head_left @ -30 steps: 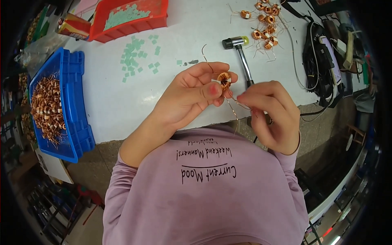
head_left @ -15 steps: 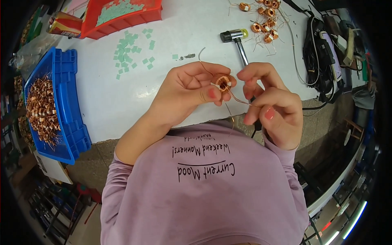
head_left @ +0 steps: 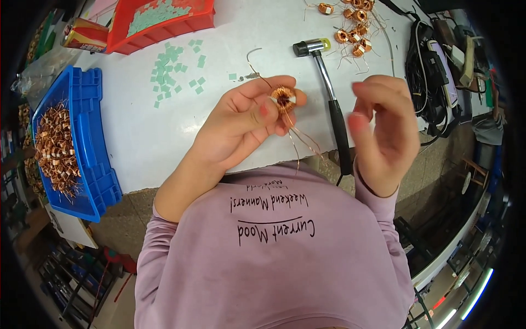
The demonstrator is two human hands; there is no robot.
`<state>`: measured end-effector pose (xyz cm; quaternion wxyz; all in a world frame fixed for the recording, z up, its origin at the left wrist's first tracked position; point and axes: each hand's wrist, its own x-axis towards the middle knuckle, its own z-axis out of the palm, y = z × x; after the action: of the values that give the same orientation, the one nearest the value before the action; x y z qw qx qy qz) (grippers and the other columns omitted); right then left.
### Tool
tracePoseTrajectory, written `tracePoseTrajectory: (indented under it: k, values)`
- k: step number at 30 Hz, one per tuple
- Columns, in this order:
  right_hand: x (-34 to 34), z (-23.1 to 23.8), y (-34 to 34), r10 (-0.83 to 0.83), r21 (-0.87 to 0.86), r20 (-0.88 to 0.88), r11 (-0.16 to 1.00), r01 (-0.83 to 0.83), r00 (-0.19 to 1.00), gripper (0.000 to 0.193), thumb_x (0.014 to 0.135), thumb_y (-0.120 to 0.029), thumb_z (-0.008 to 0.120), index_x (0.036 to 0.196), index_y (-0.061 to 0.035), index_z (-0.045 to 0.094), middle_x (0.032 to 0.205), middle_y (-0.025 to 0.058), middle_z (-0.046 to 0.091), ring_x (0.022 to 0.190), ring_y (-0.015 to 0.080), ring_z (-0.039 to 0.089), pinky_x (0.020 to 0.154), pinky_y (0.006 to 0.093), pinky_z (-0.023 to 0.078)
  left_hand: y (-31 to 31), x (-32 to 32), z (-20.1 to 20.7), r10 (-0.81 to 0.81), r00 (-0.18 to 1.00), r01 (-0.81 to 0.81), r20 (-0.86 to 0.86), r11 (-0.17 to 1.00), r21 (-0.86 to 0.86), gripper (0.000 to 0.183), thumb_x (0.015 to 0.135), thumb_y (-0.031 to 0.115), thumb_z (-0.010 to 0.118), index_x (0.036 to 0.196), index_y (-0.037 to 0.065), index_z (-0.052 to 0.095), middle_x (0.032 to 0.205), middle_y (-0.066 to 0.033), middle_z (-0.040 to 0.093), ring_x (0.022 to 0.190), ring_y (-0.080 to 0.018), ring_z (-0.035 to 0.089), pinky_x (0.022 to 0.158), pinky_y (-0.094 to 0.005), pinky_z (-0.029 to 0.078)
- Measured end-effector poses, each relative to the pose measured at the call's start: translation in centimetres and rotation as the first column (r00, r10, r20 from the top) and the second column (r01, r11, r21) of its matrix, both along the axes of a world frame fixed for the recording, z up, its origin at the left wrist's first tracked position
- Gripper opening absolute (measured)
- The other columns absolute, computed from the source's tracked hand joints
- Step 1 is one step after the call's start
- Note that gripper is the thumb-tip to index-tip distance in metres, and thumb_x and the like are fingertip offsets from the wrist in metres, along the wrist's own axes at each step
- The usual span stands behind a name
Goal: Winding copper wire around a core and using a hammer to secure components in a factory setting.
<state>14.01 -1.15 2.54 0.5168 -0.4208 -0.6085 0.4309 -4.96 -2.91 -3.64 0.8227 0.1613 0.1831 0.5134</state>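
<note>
Between the thumb and fingers of my left hand [head_left: 241, 120] is a copper-wound toroidal coil [head_left: 284, 100], a ring with white patches on its winding. One wire end sticks up and away from it; several others hang down toward my sweater. My right hand [head_left: 386, 134] is apart from the coil, over the table's right side, its fingers spread and slightly curled with nothing in them. Between the two hands lies a mallet [head_left: 326, 79] with a black and yellow head and a black handle, which points toward the near table edge.
Far left stands a red bin [head_left: 164, 33] of green squares, with loose green squares [head_left: 170, 66] scattered before it. A blue crate [head_left: 90, 148] full of coils is at the left. More finished-looking coils [head_left: 356, 27] lie far right, beside black cables [head_left: 421, 71].
My right hand has let go of the coil's wire and moved right, its fingers opening. The coil in my left hand has shifted slightly left and up.
</note>
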Motion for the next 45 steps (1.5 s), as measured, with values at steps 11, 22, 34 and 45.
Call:
tracePoseTrajectory:
  k: [11, 22, 34, 45]
  values:
    - [-0.9, -0.3, -0.4, -0.048, 0.646, 0.618, 0.600, -0.473, 0.784, 0.019, 0.070, -0.011, 0.073, 0.081, 0.0020, 0.065, 0.071, 0.0069, 0.059, 0.057, 0.0155, 0.049, 0.050, 0.0239, 0.041, -0.3, 0.5, -0.3, -0.071, 0.982, 0.079, -0.172, 0.996, 0.035, 0.042, 0.081, 0.007, 0.064, 0.119, -0.005, 0.050, 0.104, -0.0185, 0.060, 0.081, -0.0175, 0.058, 0.075, -0.0251, 0.048]
    - [-0.6, -1.0, 1.5, 0.607, 0.336, 0.232, 0.684, -0.648, 0.760, 0.022, 0.073, -0.017, 0.071, 0.080, 0.0030, 0.065, 0.071, 0.0091, 0.060, 0.057, 0.0160, 0.051, 0.047, 0.0249, 0.043, -0.5, 0.4, -0.8, -0.174, 0.981, 0.175, -0.082, 0.984, 0.011, 0.034, 0.083, 0.003, 0.062, 0.115, -0.006, 0.054, 0.101, -0.0153, 0.063, 0.075, -0.0161, 0.059, 0.069, -0.0245, 0.049]
    - [-0.2, -0.2, 0.8, 0.350, 0.422, 0.626, 0.599, -0.680, 0.697, 0.026, 0.073, -0.015, 0.071, 0.088, 0.0044, 0.063, 0.074, 0.0073, 0.057, 0.058, 0.0181, 0.051, 0.054, 0.0245, 0.045, -0.3, 0.3, -0.9, -0.099, 0.986, 0.101, -0.136, 0.995, 0.005, 0.039, 0.079, 0.006, 0.068, 0.114, -0.006, 0.055, 0.100, -0.0182, 0.063, 0.077, -0.0173, 0.060, 0.069, -0.0230, 0.048]
    - [0.6, 1.5, 2.8, 0.621, 0.139, 0.664, 0.446, -0.884, 0.417, 0.023, 0.077, -0.011, 0.066, 0.094, 0.0045, 0.060, 0.081, 0.0073, 0.056, 0.062, 0.0193, 0.052, 0.058, 0.0249, 0.046, -0.2, 0.3, -1.3, -0.180, 0.959, 0.189, -0.218, 0.982, 0.021, 0.038, 0.079, 0.005, 0.067, 0.113, -0.007, 0.055, 0.096, -0.0168, 0.063, 0.074, -0.0151, 0.059, 0.066, -0.0218, 0.048]
